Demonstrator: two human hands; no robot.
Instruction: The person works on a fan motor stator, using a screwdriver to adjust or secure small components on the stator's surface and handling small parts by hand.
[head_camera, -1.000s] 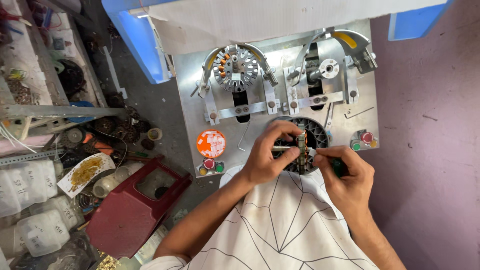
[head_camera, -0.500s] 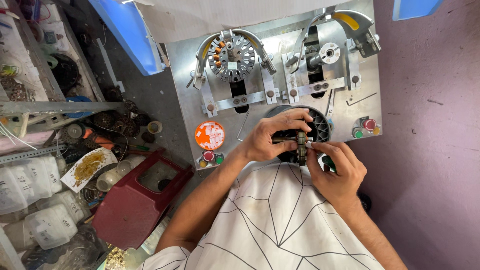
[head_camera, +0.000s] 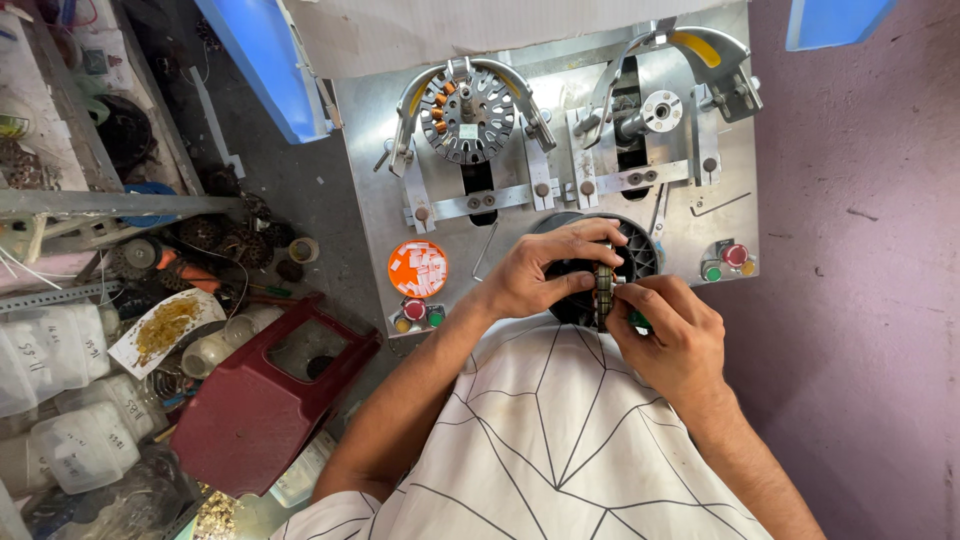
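A small stacked metal core (head_camera: 604, 290) is sitting edge-on between both hands, just over the near edge of the steel plate (head_camera: 360, 150) and in front of a black round housing (head_camera: 636, 255). The left hand (head_camera: 540, 272) is curling its fingers over the top of the housing while its thumb is pressing the core's left face. The right hand (head_camera: 672, 335) is pinching the core's right face with thumb and forefinger; something green (head_camera: 640, 322) is showing under its fingers, too hidden to identify.

Further out on the plate, an orange dish (head_camera: 417, 268) of white slips is lying to the left, with red, yellow and green buttons (head_camera: 415, 313) just below it. A second button cluster (head_camera: 728, 262) is sitting to the right of the housing. At the back, a slotted stator (head_camera: 467, 100) with copper windings is resting in a curved clamp, and beside it a spindle (head_camera: 660, 110) is standing under a yellow-lined guard (head_camera: 700, 50).

Off the plate, to the left, a red plastic cover (head_camera: 260, 400), white jars (head_camera: 60, 400) and a paper (head_camera: 165, 325) of yellow bits are lying about.
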